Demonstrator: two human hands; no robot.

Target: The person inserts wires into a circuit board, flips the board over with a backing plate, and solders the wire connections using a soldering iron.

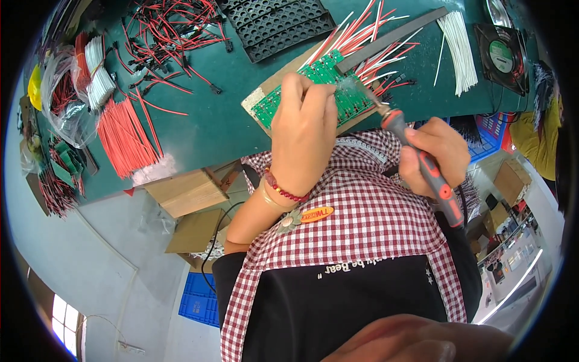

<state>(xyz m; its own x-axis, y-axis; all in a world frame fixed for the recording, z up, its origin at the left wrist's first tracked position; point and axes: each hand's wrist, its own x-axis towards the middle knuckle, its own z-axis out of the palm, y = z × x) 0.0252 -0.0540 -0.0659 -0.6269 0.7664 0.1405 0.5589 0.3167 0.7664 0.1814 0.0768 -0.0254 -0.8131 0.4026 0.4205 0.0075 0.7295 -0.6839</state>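
My right hand (pixel 443 154) is wrapped round the grey and red handle of a soldering iron (pixel 446 193). Its metal tip points up and left to a green circuit board panel (pixel 265 112), with faint smoke near the tip. Over the middle of this panel is my left hand (pixel 304 123), its fingers pinched together; what they hold, if anything, is hidden. The panel rests on a light board (pixel 250 102). A long dark grey bar (pixel 392 41) lies across the panel's far edge, over red and white wires (pixel 345 37) that fan out behind it.
On the green table (pixel 208 130) lie a bundle of red wires (pixel 126 139), tangled red-black leads (pixel 166 36) and white wires (pixel 458 51). A black perforated tray (pixel 277 27) sits at the back. A black fan (pixel 500 57) stands at the right, a plastic bag (pixel 66 111) at the left.
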